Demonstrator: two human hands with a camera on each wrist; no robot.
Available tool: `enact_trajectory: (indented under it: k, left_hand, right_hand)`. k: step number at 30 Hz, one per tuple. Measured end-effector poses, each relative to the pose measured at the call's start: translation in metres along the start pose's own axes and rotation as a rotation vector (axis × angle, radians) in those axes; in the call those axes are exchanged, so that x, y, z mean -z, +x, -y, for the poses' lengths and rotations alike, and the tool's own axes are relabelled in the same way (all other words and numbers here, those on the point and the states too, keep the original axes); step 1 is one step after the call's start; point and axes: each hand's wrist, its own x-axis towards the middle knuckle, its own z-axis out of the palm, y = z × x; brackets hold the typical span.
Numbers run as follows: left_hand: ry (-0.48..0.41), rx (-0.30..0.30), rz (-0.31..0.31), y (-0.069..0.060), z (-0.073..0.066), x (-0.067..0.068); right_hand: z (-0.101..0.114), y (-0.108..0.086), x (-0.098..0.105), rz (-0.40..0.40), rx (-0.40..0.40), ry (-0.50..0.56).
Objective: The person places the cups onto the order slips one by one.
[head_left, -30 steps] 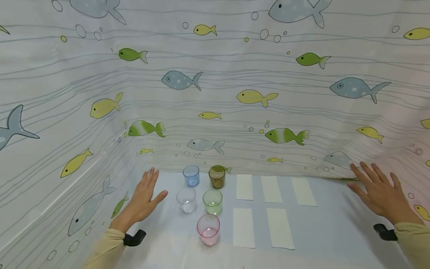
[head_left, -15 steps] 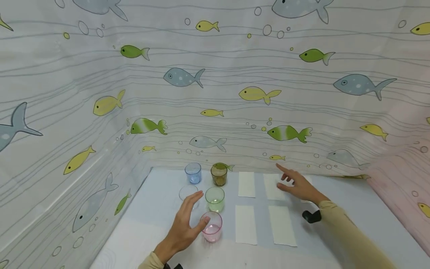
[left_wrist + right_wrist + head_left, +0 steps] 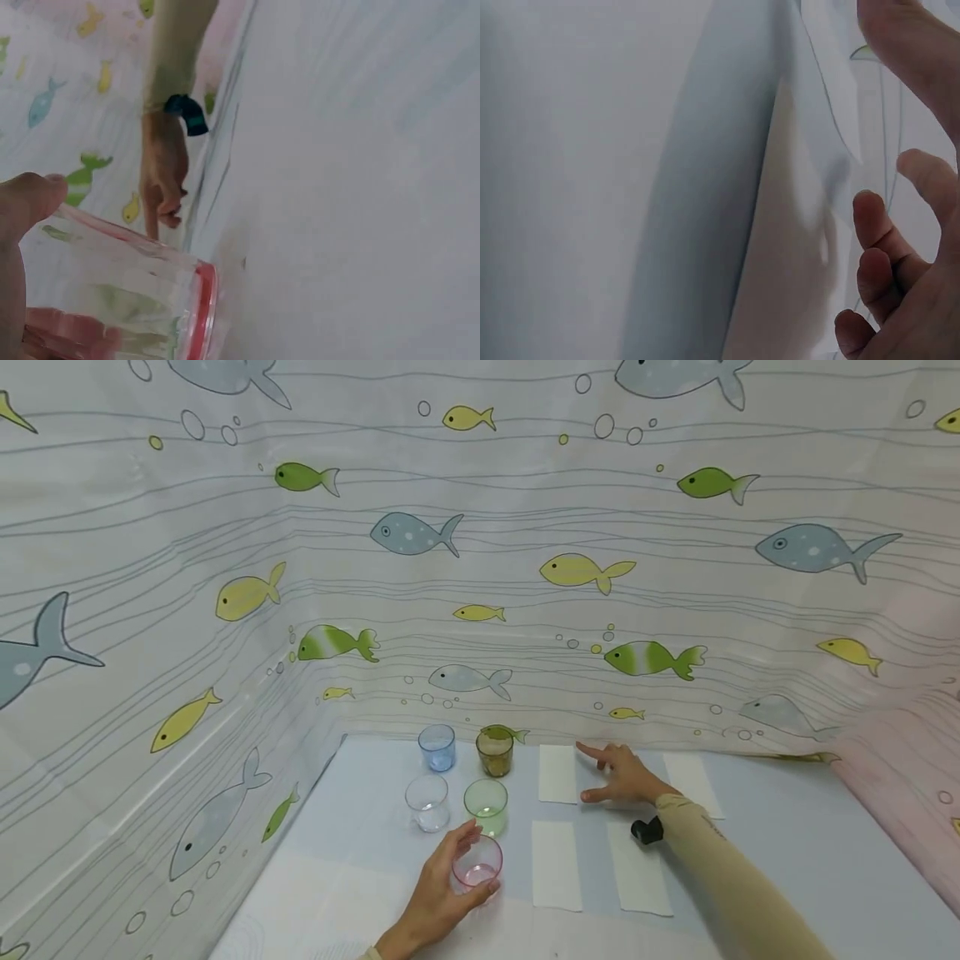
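Pink cup [image 3: 480,862] is at the front of the cup group, upright, mouth up, on the pale table [image 3: 787,827]. My left hand [image 3: 435,895] is wrapped round it: fingers curled on the far left side, thumb on the near right side. Left wrist view has the thumb along the wall, fingers showing through the clear plastic or glass (can't tell which), and the pinkish-red ring at the end facing the tabletop. Can't tell if it's lifted off the surface at all.

Green cup [image 3: 486,803] is right behind the pink one, near my left fingertips. Clear cup [image 3: 428,806] stands to the left of green. Back pair: blue cup [image 3: 437,749] left, brown cup [image 3: 496,755] right. All upright.

Right hand [image 3: 626,777] is over the back row of paper, right of the cups: index straight and pointing left, thumb out, other fingers curled in loosely, pinching nothing. Fingertips are just beside the right edge of the back-left paper strip [image 3: 557,774]. Back-right paper strip [image 3: 693,783] is past my wrist, partly behind the sleeve [image 3: 727,868]. Front-left paper strip [image 3: 557,866] is in full view; front-right paper strip [image 3: 645,881] is partly covered by the black band [image 3: 647,832] and forearm. Fish-print curtain [image 3: 510,510] behind and along both sides.
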Motion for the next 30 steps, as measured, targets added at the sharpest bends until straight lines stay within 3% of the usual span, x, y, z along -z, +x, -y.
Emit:
enact_trajectory:
  k: [6, 11, 18, 26, 30]
  left_hand:
    - [-0.066, 0.06, 0.005, -0.006, 0.005, 0.0]
    - [-0.121, 0.064, 0.01, -0.009, 0.01, 0.0]
    - [-0.21, 0.113, 0.038, -0.008, 0.015, 0.0]
    - [-0.246, 0.214, 0.064, -0.006, 0.015, 0.0]
    - [-0.238, 0.23, 0.069, -0.006, 0.016, 0.0]
  right_hand:
    - [-0.004, 0.004, -0.007, 0.021, -0.016, -0.108]
    - [-0.005, 0.009, -0.01, 0.016, -0.009, -0.173]
    - [-0.004, 0.017, -0.012, 0.036, -0.059, -0.192]
    - [0.001, 0.019, -0.011, 0.109, -0.129, -0.212]
    - [0.002, 0.02, -0.009, 0.128, -0.145, -0.214]
